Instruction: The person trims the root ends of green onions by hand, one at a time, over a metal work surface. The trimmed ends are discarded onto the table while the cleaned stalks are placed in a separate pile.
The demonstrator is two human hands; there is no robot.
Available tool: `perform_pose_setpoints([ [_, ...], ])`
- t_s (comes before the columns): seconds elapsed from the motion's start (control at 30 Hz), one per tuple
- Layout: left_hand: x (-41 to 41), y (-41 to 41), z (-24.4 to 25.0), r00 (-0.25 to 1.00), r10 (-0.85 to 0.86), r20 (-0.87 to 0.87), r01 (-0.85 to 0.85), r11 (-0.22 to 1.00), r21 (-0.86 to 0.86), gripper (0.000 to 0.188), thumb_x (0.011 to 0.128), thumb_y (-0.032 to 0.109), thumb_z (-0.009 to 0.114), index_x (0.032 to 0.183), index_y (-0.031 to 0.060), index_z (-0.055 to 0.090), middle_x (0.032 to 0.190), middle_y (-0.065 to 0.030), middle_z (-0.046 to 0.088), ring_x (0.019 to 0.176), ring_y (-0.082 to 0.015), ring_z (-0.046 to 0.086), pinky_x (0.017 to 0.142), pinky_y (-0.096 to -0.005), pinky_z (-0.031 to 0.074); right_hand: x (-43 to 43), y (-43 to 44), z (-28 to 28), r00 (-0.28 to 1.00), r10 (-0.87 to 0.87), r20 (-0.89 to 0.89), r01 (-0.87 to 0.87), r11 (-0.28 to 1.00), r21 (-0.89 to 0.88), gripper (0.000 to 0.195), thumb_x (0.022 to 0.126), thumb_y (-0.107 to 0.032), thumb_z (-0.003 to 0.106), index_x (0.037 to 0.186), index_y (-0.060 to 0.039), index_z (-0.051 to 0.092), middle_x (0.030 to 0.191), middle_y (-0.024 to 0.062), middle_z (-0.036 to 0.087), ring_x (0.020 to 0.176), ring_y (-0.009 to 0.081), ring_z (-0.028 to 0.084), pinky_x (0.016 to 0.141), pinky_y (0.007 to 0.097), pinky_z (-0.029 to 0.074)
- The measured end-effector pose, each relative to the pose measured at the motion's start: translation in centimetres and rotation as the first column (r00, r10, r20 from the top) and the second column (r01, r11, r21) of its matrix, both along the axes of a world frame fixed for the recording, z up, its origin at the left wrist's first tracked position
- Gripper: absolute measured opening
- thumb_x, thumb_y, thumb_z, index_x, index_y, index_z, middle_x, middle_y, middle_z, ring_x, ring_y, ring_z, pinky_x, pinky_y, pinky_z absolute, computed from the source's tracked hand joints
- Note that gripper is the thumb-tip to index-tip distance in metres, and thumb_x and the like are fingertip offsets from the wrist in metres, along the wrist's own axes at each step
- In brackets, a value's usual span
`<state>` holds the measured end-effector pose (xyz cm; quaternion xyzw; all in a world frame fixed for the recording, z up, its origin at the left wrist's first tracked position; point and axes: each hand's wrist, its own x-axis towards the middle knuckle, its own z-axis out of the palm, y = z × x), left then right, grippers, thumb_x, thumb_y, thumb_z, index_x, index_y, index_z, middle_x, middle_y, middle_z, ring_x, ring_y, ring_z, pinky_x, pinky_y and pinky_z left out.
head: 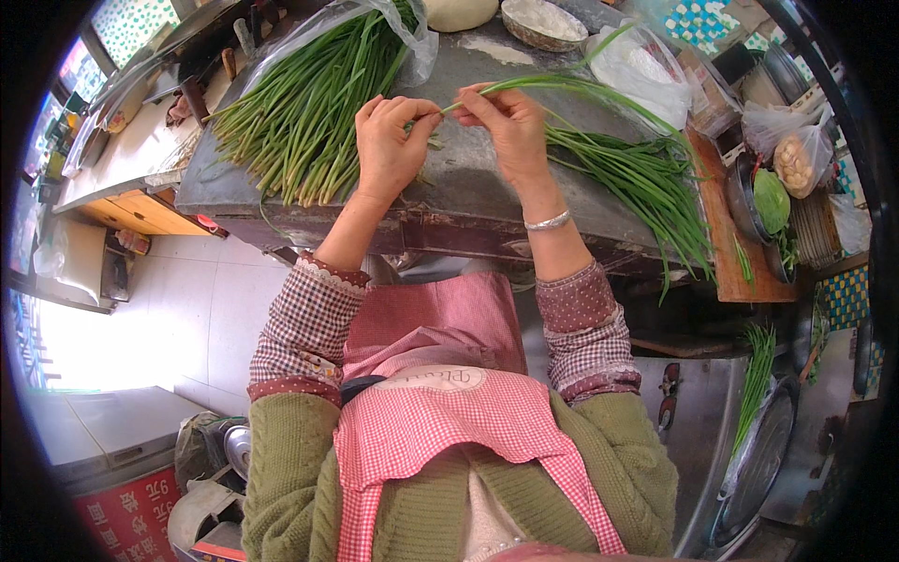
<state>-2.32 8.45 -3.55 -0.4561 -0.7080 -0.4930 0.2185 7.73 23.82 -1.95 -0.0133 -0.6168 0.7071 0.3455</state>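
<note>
Over the dark worktop [470, 168], both hands meet at a few long green chives [597, 88]. My left hand [392, 137] pinches their pale lower ends between thumb and fingertips. The same stalks are gripped a little farther up by my right hand [509, 130], and their leaves arch away to the right. Left of my hands lies a large bundle of chives [309, 105], pale ends towards me, its far part in a clear plastic bag [421, 49]. A smaller pile of chives [632, 172] lies right of my right hand, tips over the front edge. Small scraps lie partly hidden beside my left hand.
Dough [460, 12] and a bowl of white powder [544, 27] stand at the back. A plastic bag with white contents [642, 74] is behind the right pile. A wooden board [734, 270] adjoins the worktop, near a green cabbage [771, 201]. More chives [755, 386] lie lower right.
</note>
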Motion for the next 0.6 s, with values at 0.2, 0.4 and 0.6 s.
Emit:
perform_pose_setpoints([
  [0.2, -0.2, 0.1, -0.5, 0.999, 0.040, 0.000, -0.040, 0.999, 0.002, 0.006, 0.090, 0.014, 0.074, 0.092, 0.0086, 0.077, 0.090, -0.0028, 0.077, 0.087, -0.0236, 0.070, 0.107, -0.0429, 0.040, 0.0, 0.3, -0.3, 0.984, -0.170, -0.043, 0.170, 0.985, -0.012, 0.015, 0.095, -0.011, 0.077, 0.101, 0.0029, 0.077, 0.088, 0.0107, 0.077, 0.074, 0.0162, 0.075, 0.070, 0.0273, 0.063],
  [0.4, -1.0, -0.5, -0.5, 0.987, -0.004, 0.163, 0.000, 1.000, 0.025, 0.007, 0.087, 0.013, 0.076, 0.093, 0.0120, 0.079, 0.088, -0.0006, 0.076, 0.091, -0.0201, 0.071, 0.103, -0.0423, 0.041, 0.2, 1.2, -0.1, 0.964, -0.239, -0.113, 0.232, 0.970, -0.073, 0.013, 0.095, -0.008, 0.077, 0.101, 0.0030, 0.077, 0.088, 0.0105, 0.077, 0.075, 0.0163, 0.075, 0.069, 0.0265, 0.063],
  [0.6, 0.1, -0.2, 0.0, 0.998, 0.011, 0.057, -0.013, 1.000, 0.026, 0.009, 0.085, 0.018, 0.080, 0.091, 0.0115, 0.079, 0.087, 0.0003, 0.076, 0.086, -0.0204, 0.070, 0.103, -0.0424, 0.041, 0.1, 0.4, 0.0, 0.981, -0.179, -0.072, 0.175, 0.983, -0.056, 0.012, 0.095, -0.007, 0.077, 0.102, 0.0030, 0.077, 0.089, 0.0108, 0.077, 0.076, 0.0167, 0.075, 0.070, 0.0268, 0.063],
])
